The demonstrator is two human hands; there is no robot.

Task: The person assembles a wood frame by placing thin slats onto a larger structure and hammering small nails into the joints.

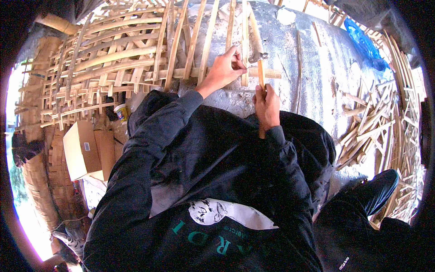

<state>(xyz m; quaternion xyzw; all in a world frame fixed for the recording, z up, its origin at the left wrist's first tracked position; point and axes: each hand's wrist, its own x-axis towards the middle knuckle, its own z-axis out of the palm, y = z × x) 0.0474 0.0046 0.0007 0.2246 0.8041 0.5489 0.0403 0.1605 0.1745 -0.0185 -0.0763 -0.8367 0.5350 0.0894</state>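
My right hand (267,105) is closed around the wooden handle of a hammer (259,58). The handle's long axis runs straight away from me, with the metal head just beyond my knuckles. That head sits directly right of my left hand (225,68), nearly touching its fingertips. My left hand is pinched shut on something small I cannot make out, pressed against a short horizontal slat (267,73) crossing the upright bamboo strips (209,31). The left hand is nearer the slat. Far left of both hands, below the lattice, stands an open cardboard box (81,149); its contents are hidden. Beside it is a small tub (121,112).
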